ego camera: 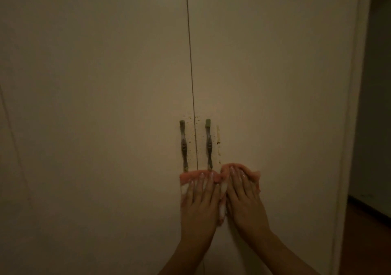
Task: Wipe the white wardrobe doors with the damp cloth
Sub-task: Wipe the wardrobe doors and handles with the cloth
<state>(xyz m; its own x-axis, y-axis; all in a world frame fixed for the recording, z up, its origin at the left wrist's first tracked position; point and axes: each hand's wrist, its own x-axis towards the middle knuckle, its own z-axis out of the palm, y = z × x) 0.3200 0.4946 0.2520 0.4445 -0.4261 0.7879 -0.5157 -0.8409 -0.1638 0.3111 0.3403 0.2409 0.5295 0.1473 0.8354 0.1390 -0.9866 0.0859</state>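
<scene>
Pink with white parts, one damp cloth (189, 177) lies flat against the two white wardrobe doors, the left door (95, 105) and the right door (275, 84), across the seam between them. It sits just below two slim metal handles, the left handle (183, 145) and the right handle (209, 145). Two hands press on it side by side, the left hand (200, 203) and the right hand (243, 198), each with straight fingers, gripping nothing.

Lighting is dim and warm yellow-brown throughout. The wardrobe doors (105, 84) darken toward the left edge and corners. The picture is soft, grainy, and slightly bowed at the edges.
</scene>
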